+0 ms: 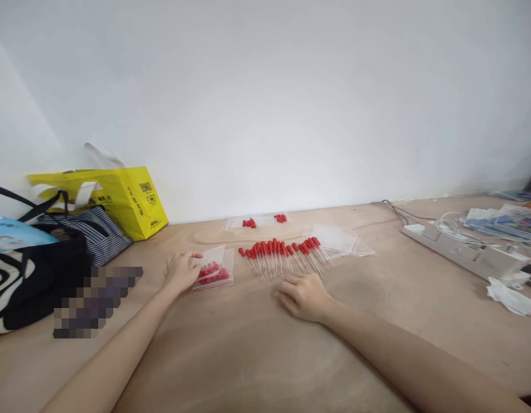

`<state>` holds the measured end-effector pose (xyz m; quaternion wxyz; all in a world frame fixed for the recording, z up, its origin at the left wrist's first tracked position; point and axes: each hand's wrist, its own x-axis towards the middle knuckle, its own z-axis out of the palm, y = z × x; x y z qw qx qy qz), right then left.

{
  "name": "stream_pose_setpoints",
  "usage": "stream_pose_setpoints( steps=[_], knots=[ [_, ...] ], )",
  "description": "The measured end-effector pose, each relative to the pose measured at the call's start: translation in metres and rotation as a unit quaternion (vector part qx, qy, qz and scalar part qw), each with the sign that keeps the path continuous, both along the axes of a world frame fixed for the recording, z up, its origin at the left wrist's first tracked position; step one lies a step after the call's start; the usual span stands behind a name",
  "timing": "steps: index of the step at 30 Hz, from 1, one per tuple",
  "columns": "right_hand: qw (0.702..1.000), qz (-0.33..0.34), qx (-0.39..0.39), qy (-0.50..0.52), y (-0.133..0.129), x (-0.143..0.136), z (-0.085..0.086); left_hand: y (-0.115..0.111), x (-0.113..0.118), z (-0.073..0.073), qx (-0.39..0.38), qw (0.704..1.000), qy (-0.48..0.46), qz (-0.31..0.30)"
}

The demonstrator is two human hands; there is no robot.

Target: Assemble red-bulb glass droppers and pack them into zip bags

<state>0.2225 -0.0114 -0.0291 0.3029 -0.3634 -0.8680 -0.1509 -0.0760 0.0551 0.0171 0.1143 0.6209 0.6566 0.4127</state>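
Note:
My left hand point(183, 272) is at the left edge of a clear zip bag point(229, 261), its fingers bent around that edge. Inside the bag lie several red rubber bulbs point(214, 269), and part of its clear film stands raised. On the table to the right, glass droppers with red bulbs point(274, 255) lie side by side in a row, tips toward me. My right hand point(304, 296) rests on the table just below those tips, fingers curled in. Whatever the right fingers may hold is hidden.
Behind the row, another clear bag point(265, 221) carries two small clusters of red bulbs. More clear bags point(347, 244) lie to its right. A yellow bag point(140, 201), a striped pouch point(104, 232) and a black bag point(42, 281) stand left. Right are a power strip point(455, 249) and a crumpled tissue point(512, 297).

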Motion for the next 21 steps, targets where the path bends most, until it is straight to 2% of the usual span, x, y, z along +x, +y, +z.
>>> stream_pose_setpoints(
  steps=[2,4,5,7,9,11,14,17,21],
  knots=[
    [0.995,-0.09,-0.019,0.036,0.007,0.007,0.003,-0.013,0.012,-0.003,0.051,0.997,0.049,-0.008],
    [0.979,-0.179,-0.048,0.082,0.018,0.019,0.008,-0.029,0.028,-0.008,0.077,0.992,0.087,-0.052],
    [0.968,-0.22,-0.067,0.103,0.025,0.027,0.011,-0.036,0.036,-0.012,0.089,0.985,0.111,-0.098],
    [0.938,-0.298,-0.115,0.132,0.04,0.047,0.017,-0.051,0.05,-0.02,0.147,0.942,0.195,-0.231],
    [0.899,-0.375,-0.175,0.142,0.055,0.069,0.022,-0.06,0.059,-0.026,0.125,0.908,0.232,-0.326],
    [0.838,-0.464,-0.243,0.153,0.068,0.091,0.024,-0.065,0.063,-0.029,0.102,0.9,0.239,-0.35],
    [0.778,-0.535,-0.28,0.174,0.084,0.116,0.022,-0.064,0.063,-0.029,0.08,0.903,0.238,-0.348],
    [0.742,-0.563,-0.311,0.189,0.095,0.13,0.014,-0.063,0.061,-0.028,0.069,0.905,0.236,-0.348],
    [0.724,-0.566,-0.343,0.193,0.103,0.14,0.006,-0.063,0.06,-0.029,0.065,0.902,0.234,-0.357]
  ],
)
